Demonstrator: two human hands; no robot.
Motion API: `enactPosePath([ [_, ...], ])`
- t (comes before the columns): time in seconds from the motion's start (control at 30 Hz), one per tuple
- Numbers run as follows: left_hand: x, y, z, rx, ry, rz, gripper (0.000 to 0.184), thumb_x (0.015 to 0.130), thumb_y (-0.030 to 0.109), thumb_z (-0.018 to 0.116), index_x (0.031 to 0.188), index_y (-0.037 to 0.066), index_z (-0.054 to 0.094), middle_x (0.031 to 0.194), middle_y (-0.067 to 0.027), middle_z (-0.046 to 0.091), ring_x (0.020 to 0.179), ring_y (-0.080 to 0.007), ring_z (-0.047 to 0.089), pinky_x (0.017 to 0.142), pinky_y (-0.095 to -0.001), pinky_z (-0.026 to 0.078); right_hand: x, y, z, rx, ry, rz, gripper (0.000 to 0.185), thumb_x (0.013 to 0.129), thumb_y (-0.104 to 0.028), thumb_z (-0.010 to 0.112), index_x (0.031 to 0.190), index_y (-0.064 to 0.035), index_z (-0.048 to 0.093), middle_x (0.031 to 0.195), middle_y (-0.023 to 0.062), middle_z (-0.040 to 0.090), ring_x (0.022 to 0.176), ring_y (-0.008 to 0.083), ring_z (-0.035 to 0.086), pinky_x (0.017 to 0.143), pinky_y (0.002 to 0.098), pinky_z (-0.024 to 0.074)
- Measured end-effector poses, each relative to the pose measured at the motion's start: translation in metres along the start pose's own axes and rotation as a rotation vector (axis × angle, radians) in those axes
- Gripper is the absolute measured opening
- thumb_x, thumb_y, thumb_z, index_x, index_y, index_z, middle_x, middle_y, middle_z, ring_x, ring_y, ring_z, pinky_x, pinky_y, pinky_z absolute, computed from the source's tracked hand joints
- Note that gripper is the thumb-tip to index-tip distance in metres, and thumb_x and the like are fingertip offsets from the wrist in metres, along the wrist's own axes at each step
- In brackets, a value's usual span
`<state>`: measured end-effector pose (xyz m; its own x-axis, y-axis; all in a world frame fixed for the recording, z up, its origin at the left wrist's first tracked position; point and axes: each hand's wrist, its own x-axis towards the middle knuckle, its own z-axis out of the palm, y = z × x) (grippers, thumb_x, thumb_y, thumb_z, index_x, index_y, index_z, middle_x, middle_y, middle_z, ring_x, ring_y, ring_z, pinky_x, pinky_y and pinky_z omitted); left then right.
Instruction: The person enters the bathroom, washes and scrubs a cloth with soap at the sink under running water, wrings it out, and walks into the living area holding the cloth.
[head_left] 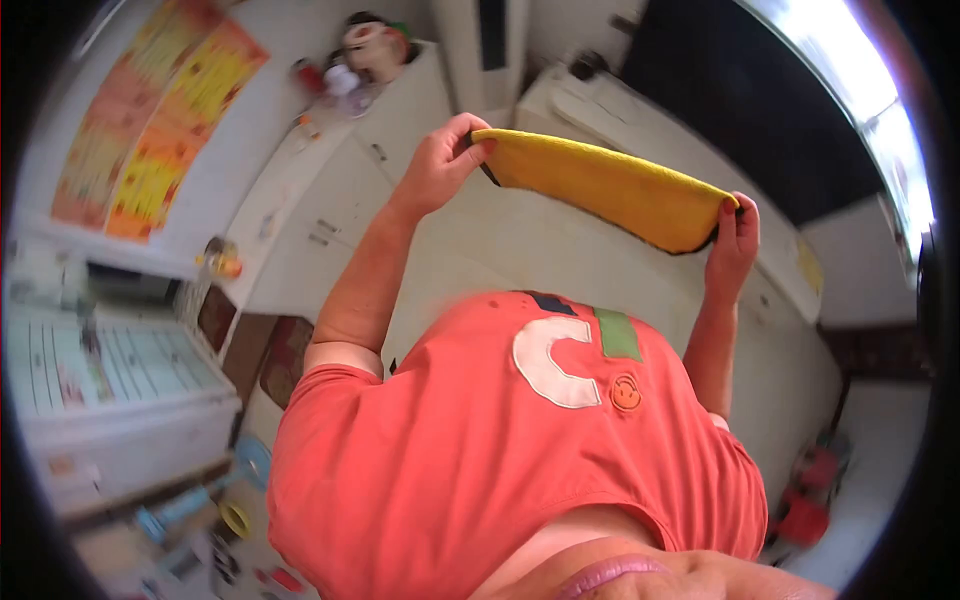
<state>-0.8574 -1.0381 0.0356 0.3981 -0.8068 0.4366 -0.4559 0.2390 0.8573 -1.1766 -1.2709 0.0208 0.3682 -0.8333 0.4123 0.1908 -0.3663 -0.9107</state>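
Note:
A yellow cloth [600,185] with a dark edging is stretched between my two hands, out in front of my body. My left hand [447,165] pinches one corner, its thumb on the yellow face and its other fingers partly hidden behind the fabric. At the opposite corner my right hand [735,235] grips in the same way, thumb on the yellow side. The edge between the hands is nearly straight, and the rest hangs as a short panel. Below it in the view is my red shirt [480,430].
A white cabinet [330,190] with items on top stands at the left. A large dark screen [750,100] is above a white unit [620,125]. Orange-yellow posters [165,120] hang on the wall. A white appliance [130,440] and floor clutter lie lower left. A red object [803,517] is lower right.

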Motion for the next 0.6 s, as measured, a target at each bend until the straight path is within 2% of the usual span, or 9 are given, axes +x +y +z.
enactPosePath([
  [0.07, -0.018, 0.018, -0.008, -0.237, 0.054, -0.306, 0.032, 0.094, 0.029, 0.056, 0.108, 0.001, 0.06, 0.112, -0.0093, 0.058, 0.097, -0.0156, 0.056, 0.086, -0.0328, 0.047, 0.032, 0.005, 0.007, 0.191, -0.209, 0.097, 0.027, 0.098, -0.027, 0.052, 0.114, -0.0064, 0.056, 0.1, 0.001, 0.06, 0.093, 0.0095, 0.055, 0.082, 0.0247, 0.0448],
  [0.17, -0.041, 0.028, 0.008, -1.124, 0.216, -0.356, 0.051, 0.096, 0.045, 0.046, 0.119, 0.0, 0.055, 0.126, -0.0146, 0.054, 0.112, -0.0213, 0.055, 0.096, -0.0367, 0.044, 0.043, -0.005, 0.037, 0.862, -0.33, 0.5, 0.038, 0.099, -0.038, 0.043, 0.117, -0.0062, 0.056, 0.107, 0.006, 0.062, 0.099, 0.0176, 0.059, 0.088, 0.0308, 0.0468],
  [0.2, -0.055, 0.034, 0.024, -1.329, 0.166, -0.393, 0.065, 0.095, 0.054, 0.039, 0.128, -0.001, 0.049, 0.134, -0.017, 0.049, 0.122, -0.0257, 0.05, 0.103, -0.0411, 0.04, 0.033, 0.01, 0.043, 0.896, -0.444, 0.578, 0.049, 0.098, -0.047, 0.038, 0.122, -0.0074, 0.054, 0.118, 0.0082, 0.06, 0.108, 0.0242, 0.058, 0.094, 0.0385, 0.0467],
  [0.27, -0.09, 0.038, 0.052, -1.54, 0.183, -0.529, 0.063, 0.097, 0.052, 0.037, 0.134, 0.001, 0.044, 0.135, -0.0165, 0.05, 0.123, -0.0294, 0.049, 0.105, -0.0442, 0.037, -0.013, 0.058, 0.062, 1.087, -0.546, 0.875, 0.045, 0.096, -0.04, 0.046, 0.128, -0.0079, 0.051, 0.124, 0.0096, 0.058, 0.11, 0.0255, 0.057, 0.092, 0.04, 0.0494],
  [0.3, -0.111, 0.03, 0.064, -1.46, 0.3, -0.562, 0.057, 0.098, 0.045, 0.04, 0.133, 0.0, 0.044, 0.133, -0.0164, 0.051, 0.122, -0.0293, 0.05, 0.104, -0.0442, 0.038, -0.034, 0.117, 0.069, 1.233, -0.574, 1.14, 0.045, 0.096, -0.038, 0.047, 0.129, -0.0066, 0.05, 0.126, 0.0113, 0.057, 0.112, 0.0261, 0.057, 0.092, 0.0419, 0.0496],
  [0.43, -0.154, 0.046, 0.072, -0.864, 0.502, -0.719, 0.04, 0.097, 0.023, 0.048, 0.13, 0.0, 0.046, 0.127, -0.0147, 0.055, 0.115, -0.0267, 0.056, 0.099, -0.042, 0.045, -0.044, 0.08, 0.089, 1.203, -1.029, 1.116, 0.044, 0.096, -0.035, 0.047, 0.129, -0.0058, 0.05, 0.128, 0.0123, 0.056, 0.113, 0.0266, 0.056, 0.092, 0.0449, 0.0496],
  [0.5, -0.161, 0.059, 0.062, -0.927, 0.569, -0.646, 0.035, 0.096, 0.015, 0.05, 0.127, -0.001, 0.048, 0.123, -0.0126, 0.058, 0.11, -0.0244, 0.059, 0.094, -0.0396, 0.049, -0.036, 0.052, 0.1, 1.11, -0.991, 1.109, 0.043, 0.096, -0.032, 0.048, 0.129, -0.0051, 0.049, 0.127, 0.0128, 0.056, 0.112, 0.0275, 0.058, 0.092, 0.0475, 0.0495],
  [0.53, -0.162, 0.066, 0.062, -0.909, 0.603, -0.612, 0.035, 0.096, 0.015, 0.05, 0.127, -0.001, 0.048, 0.122, -0.0127, 0.058, 0.11, -0.0243, 0.059, 0.094, -0.0398, 0.049, -0.032, 0.034, 0.107, 1.199, -0.963, 1.322, 0.042, 0.091, -0.03, 0.057, 0.126, -0.0068, 0.053, 0.124, 0.0124, 0.058, 0.111, 0.027, 0.059, 0.094, 0.0438, 0.048],
  [0.6, -0.164, 0.079, 0.062, -0.874, 0.611, -0.588, 0.034, 0.096, 0.016, 0.051, 0.125, -0.001, 0.05, 0.121, -0.0114, 0.059, 0.109, -0.0225, 0.06, 0.093, -0.0386, 0.049, -0.029, -0.006, 0.122, 0.38, -1.271, -0.06, 0.049, 0.084, -0.035, 0.065, 0.124, -0.009, 0.055, 0.12, 0.0101, 0.061, 0.107, 0.0271, 0.06, 0.09, 0.0414, 0.0489],
])
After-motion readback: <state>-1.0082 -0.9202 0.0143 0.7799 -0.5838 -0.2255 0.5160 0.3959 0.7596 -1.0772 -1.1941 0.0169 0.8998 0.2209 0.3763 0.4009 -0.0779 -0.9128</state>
